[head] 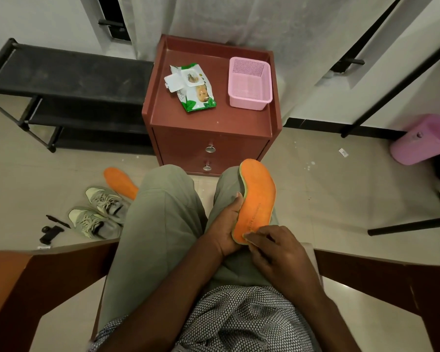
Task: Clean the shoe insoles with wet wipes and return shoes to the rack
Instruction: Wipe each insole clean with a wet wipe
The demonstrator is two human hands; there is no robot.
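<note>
An orange insole [258, 196] lies lengthwise over my right thigh, heel end toward me. My left hand [224, 224] grips its left edge, thumb on top and palm beneath. My right hand [277, 250] has its fingers curled on the heel end, pinching it; no wipe shows under the fingers. A second orange insole [120, 182] lies on the floor to the left, partly hidden by my left knee. Two grey laced shoes [99, 212] sit side by side on the floor below it. The wet wipes pack [193, 87], lid flipped open, lies on the red-brown nightstand [208, 120].
A pink mesh basket [249, 82] stands on the nightstand's right side. The black shoe rack [69, 72] stands left of the nightstand against the wall. A pink bin [424, 141] lies at the right. Small black items [52, 229] lie beside the shoes. Wooden chair arms flank me.
</note>
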